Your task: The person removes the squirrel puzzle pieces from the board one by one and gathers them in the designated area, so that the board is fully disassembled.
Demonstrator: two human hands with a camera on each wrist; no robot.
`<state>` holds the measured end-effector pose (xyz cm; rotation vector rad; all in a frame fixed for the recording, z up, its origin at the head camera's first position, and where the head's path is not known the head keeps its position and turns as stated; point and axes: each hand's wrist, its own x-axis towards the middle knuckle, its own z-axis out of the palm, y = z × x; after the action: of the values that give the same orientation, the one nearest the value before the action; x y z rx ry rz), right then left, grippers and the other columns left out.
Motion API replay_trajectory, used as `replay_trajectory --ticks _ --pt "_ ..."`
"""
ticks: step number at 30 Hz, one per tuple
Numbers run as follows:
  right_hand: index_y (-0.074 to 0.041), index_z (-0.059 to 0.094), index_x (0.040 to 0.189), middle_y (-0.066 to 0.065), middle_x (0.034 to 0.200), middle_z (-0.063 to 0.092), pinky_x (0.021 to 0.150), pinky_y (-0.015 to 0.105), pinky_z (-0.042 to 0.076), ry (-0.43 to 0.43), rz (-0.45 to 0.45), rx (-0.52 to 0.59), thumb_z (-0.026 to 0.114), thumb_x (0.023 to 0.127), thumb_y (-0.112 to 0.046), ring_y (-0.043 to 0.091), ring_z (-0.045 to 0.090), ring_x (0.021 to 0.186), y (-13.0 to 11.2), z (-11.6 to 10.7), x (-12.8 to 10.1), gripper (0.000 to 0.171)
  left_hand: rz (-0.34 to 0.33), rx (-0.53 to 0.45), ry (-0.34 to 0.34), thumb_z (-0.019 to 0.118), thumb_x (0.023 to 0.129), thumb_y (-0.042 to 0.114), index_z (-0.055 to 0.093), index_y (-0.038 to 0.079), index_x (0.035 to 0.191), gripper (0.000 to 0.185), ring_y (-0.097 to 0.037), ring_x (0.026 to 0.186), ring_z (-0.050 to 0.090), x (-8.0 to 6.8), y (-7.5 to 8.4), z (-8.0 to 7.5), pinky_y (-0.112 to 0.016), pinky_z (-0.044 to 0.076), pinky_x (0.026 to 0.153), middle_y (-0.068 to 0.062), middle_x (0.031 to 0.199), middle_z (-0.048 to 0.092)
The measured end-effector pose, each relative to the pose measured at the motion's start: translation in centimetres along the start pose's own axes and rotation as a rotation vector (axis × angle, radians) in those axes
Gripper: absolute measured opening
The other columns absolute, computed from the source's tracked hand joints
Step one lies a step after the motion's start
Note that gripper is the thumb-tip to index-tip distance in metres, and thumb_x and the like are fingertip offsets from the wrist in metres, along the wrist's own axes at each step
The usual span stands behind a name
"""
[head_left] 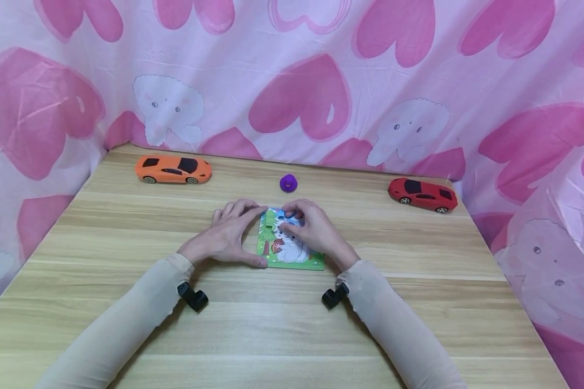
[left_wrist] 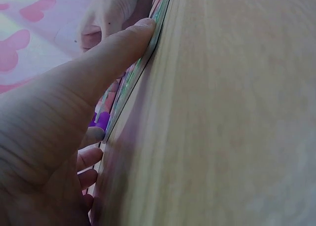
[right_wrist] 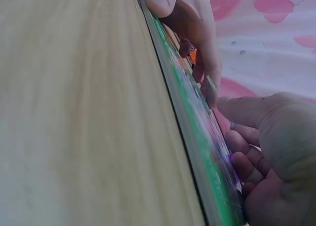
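Observation:
A small puzzle board printed with a white cartoon animal, a tree and grass lies flat on the table. My left hand holds its left side, thumb on the near edge and forefinger at the far left corner. Over the upper part of the picture, my right hand has its thumb and forefinger bent together. At these fingertips, a small flat green puzzle piece stands tilted up from the board, its thin edge showing in the right wrist view. Part of the piece is hidden by the fingers.
Beyond the board sits a small purple round object with a hollow middle. An orange toy car stands at the back left, a red toy car at the back right. A pink heart-patterned curtain hangs behind the wooden table.

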<state>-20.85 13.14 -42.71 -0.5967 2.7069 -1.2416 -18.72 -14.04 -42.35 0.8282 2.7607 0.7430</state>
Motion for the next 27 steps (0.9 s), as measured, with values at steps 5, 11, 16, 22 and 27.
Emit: replay_trajectory --ticks 5,11,16,22,27 --pt "-0.009 0.072 0.137 0.004 0.123 0.071 0.104 0.043 0.055 0.006 -0.007 0.006 0.086 0.1 -0.02 0.023 0.065 0.113 -0.4 -1.0 -0.2 0.041 -0.003 -0.001 -0.001 0.093 0.068 0.079 0.035 0.017 0.175 0.137 -0.039 0.15 0.034 0.1 0.0 0.1 -0.057 0.032 0.11 -0.013 0.172 0.032" --pt "-0.011 0.07 0.142 0.003 0.125 0.069 0.106 0.047 0.054 0.026 0.004 0.01 0.084 0.102 -0.023 0.026 0.066 0.12 -0.5 -3.5 -0.8 0.043 -0.01 -0.004 -0.003 0.094 0.067 0.078 0.034 0.018 0.176 0.138 -0.039 0.152 0.032 0.0 0.0 -0.1 -0.057 0.031 0.11 -0.013 0.173 0.032" --pt "-0.014 0.068 0.146 0.003 0.132 0.069 0.108 0.053 0.051 0.034 0.007 -0.012 0.082 0.104 -0.027 0.027 0.061 0.128 0.2 -6.6 -1.8 0.046 -0.012 -0.011 -0.002 0.094 0.068 0.078 0.035 0.018 0.175 0.136 -0.04 0.153 0.032 0.0 0.0 0.0 -0.057 0.031 0.111 -0.014 0.173 0.032" --pt "-0.015 0.068 0.147 0.006 0.134 0.071 0.105 0.053 0.045 0.122 0.002 -0.098 0.082 0.105 -0.03 0.027 0.06 0.127 1.8 -11.4 -3.5 0.047 -0.01 -0.011 -0.002 0.094 0.069 0.077 0.036 0.019 0.175 0.134 -0.039 0.152 0.032 0.1 -0.1 0.2 -0.057 0.03 0.11 -0.013 0.173 0.032" --pt "-0.013 0.072 0.142 0.009 0.129 0.072 0.099 0.04 0.042 0.25 -0.031 -0.107 0.083 0.104 -0.022 0.022 0.06 0.117 2.8 -15.5 -5.5 0.041 -0.01 -0.013 -0.003 0.094 0.07 0.077 0.036 0.019 0.175 0.134 -0.039 0.152 0.033 0.1 0.0 0.0 -0.057 0.031 0.109 -0.013 0.173 0.032"
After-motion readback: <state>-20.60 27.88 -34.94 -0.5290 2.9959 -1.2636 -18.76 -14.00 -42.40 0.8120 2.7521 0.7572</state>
